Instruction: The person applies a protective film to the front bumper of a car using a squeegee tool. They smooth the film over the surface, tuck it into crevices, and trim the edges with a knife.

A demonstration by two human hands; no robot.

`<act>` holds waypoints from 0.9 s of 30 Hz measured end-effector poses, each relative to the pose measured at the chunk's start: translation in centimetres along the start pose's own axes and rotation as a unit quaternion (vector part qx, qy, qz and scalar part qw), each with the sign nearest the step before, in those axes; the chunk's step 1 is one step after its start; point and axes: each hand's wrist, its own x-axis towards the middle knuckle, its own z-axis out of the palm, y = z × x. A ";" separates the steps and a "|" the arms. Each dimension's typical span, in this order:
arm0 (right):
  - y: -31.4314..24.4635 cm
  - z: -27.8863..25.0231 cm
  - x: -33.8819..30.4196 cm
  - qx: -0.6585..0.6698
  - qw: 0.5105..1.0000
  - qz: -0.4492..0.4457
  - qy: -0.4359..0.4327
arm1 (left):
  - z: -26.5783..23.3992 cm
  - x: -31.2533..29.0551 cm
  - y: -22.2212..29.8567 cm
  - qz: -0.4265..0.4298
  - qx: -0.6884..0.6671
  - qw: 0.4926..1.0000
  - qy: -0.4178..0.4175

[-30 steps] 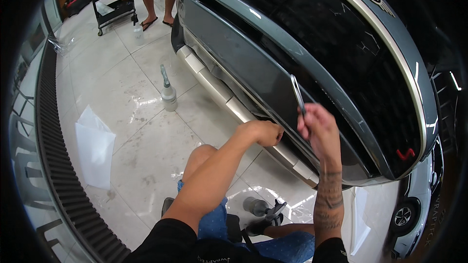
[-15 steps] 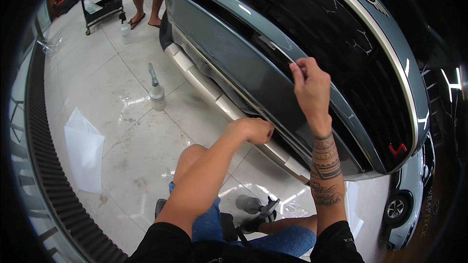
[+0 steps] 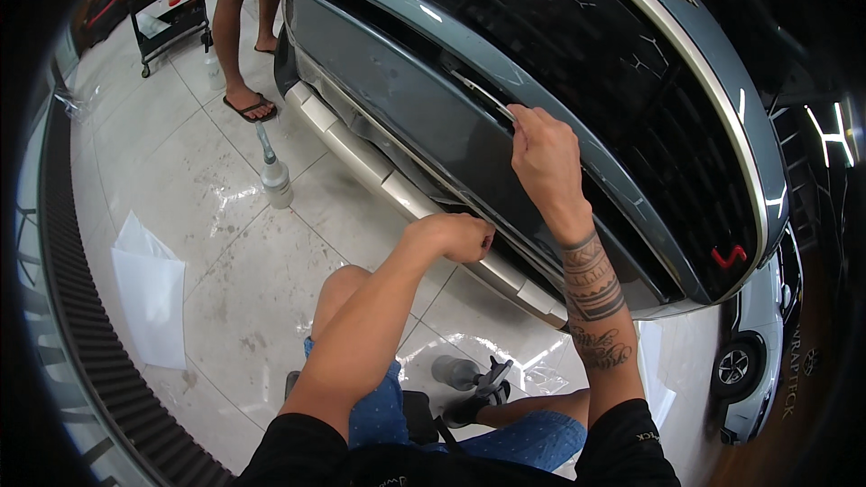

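In front of me is the front of a grey-blue car, its bumper panel (image 3: 388, 81) sloping between dark openings. My right hand (image 3: 548, 158) is closed on one end of a slim silvery tool (image 3: 483, 93); its exact kind is unclear. The tool's far end points up and left, at the dark gap along the panel's upper edge. Lower down, my left hand (image 3: 460, 237) is curled shut beside the pale lower trim (image 3: 406, 194). Whatever its fingers may grip is hidden. Along that trim, clear film (image 3: 361, 122) hangs wrinkled from the panel's lower edge.
A spray bottle (image 3: 276, 182) stands on the tiled floor; another bottle (image 3: 457, 373) is by my foot. White sheets (image 3: 149, 293) lie at left. A person's legs (image 3: 236, 36) and a black trolley (image 3: 167, 18) are at the far left. A dark ribbed barrier (image 3: 68, 307) curves along the left.
My right hand has shifted slightly left, and more of the silvery tool shows. The other person has stepped closer to the car. The whole view has moved a little.
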 end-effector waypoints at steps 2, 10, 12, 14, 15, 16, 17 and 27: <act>0.0 0.0 0.0 -0.004 1.000 0.003 -0.005 | 0.0 0.1 0.0 0.001 -0.001 1.000 -0.001; -0.2 -0.1 -0.1 -0.011 1.000 0.020 -0.013 | -0.3 -0.3 0.0 -0.011 -0.005 1.000 -0.005; -0.3 -0.1 0.0 -0.024 0.999 0.023 0.006 | -0.3 -0.2 0.0 -0.005 0.001 1.000 -0.004; -0.3 -0.2 0.2 -0.040 0.999 0.025 0.005 | -0.3 -0.2 0.0 -0.010 -0.001 1.000 -0.010; -0.3 -0.3 0.3 -0.049 0.998 0.026 -0.007 | -0.3 -0.2 -0.1 -0.013 -0.002 1.000 -0.013; -0.3 -0.3 0.4 -0.059 0.998 0.027 -0.019 | -0.2 -0.2 -0.2 -0.013 -0.001 1.000 -0.006; -0.2 -0.4 0.5 -0.057 0.998 0.025 -0.023 | -0.1 -0.1 -0.3 -0.012 0.001 1.000 0.000; 0.3 -1.1 -0.4 -0.063 0.996 0.035 -0.053 | 0.0 -0.1 -0.9 -0.014 0.000 1.000 -0.001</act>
